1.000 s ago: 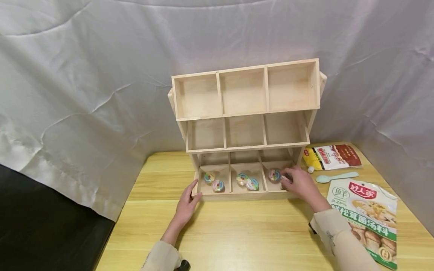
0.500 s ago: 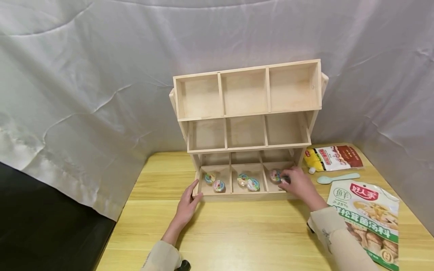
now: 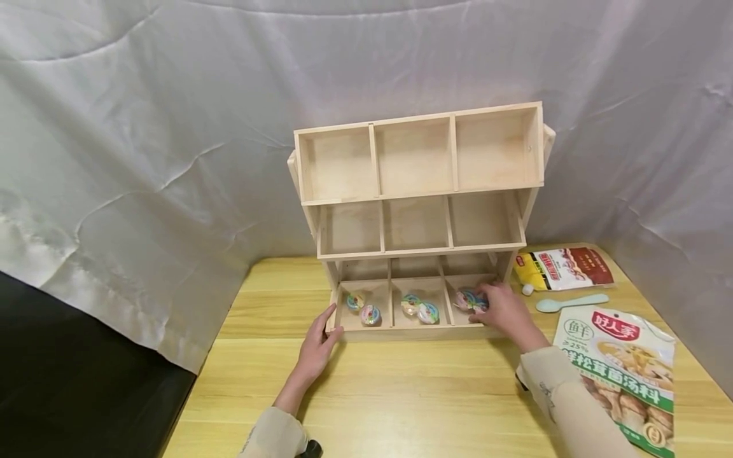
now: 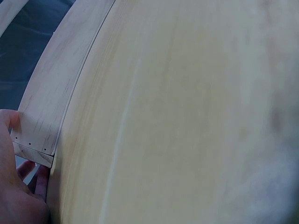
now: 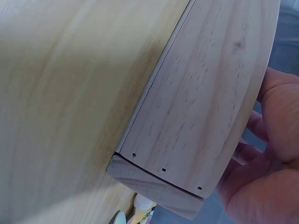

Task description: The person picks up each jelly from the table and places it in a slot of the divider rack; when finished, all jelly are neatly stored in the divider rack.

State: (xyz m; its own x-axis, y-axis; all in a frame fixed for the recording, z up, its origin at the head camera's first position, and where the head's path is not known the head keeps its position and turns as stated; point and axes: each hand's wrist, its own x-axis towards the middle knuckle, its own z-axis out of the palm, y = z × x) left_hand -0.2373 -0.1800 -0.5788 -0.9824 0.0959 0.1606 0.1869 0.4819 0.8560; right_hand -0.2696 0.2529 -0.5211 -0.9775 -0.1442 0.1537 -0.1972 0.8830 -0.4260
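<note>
A three-tier wooden rack [image 3: 420, 334] stands on the table, each tier split into three compartments. My left hand [image 3: 314, 346] holds its lower left corner, thumb on the front board and fingers round the end in the left wrist view. My right hand [image 3: 509, 315] reaches into the bottom right compartment. Its thumb and fingers stand round a small lidded jelly cup [image 3: 480, 305], which lies against another jelly cup [image 3: 464, 299]. In the right wrist view the front board [image 5: 201, 102] hides the fingertips. Two jelly cups [image 3: 369, 315] lie in the bottom left compartment, and two more jelly cups [image 3: 427, 313] in the middle one.
Right of the rack lie a spouted pouch [image 3: 564, 267], a pale green spoon [image 3: 572, 302] and a large green-and-white food packet [image 3: 621, 375]. Grey cloth [image 3: 172, 127] hangs behind and beside the wooden table [image 3: 401, 401].
My right hand has shifted slightly left inside the bottom right compartment, and the cup at its fingers now shows beside the other one. The left hand keeps its place on the corner.
</note>
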